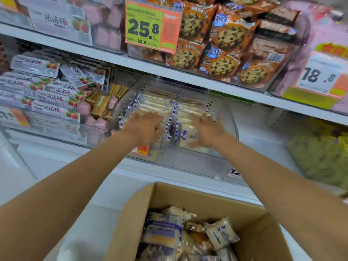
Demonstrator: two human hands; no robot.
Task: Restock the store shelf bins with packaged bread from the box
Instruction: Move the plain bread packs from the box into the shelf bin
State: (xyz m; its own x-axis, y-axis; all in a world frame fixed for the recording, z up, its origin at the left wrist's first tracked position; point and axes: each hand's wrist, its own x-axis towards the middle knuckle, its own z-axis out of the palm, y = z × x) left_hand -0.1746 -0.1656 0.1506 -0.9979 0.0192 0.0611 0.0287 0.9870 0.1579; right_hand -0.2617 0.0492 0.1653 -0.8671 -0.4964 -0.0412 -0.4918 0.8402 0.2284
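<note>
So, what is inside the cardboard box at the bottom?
The cardboard box holds loose packaged bread, pale wrappers with blue print, lying jumbled. What lies beneath the top packs, and the box's floor, cannot be seen: the packs cover them.

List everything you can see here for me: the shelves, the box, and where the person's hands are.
bread packs in the bin: many, two rows, cream with blue-and-white edges, middle shelf centre
clear bin: one, transparent, around those rows
cardboard box: one, brown, open, bottom centre
bread packs in the box: loose heap, cream and blue
cookie packs: many, orange, upper shelf
25.8 price tag: one, yellow and orange, upper shelf
right price tag: one, white and orange, right
strawberry boxes: many, white, middle shelf left
left hand: one, fingers spread over the left row
right hand: one, fingers spread over the right row
</note>
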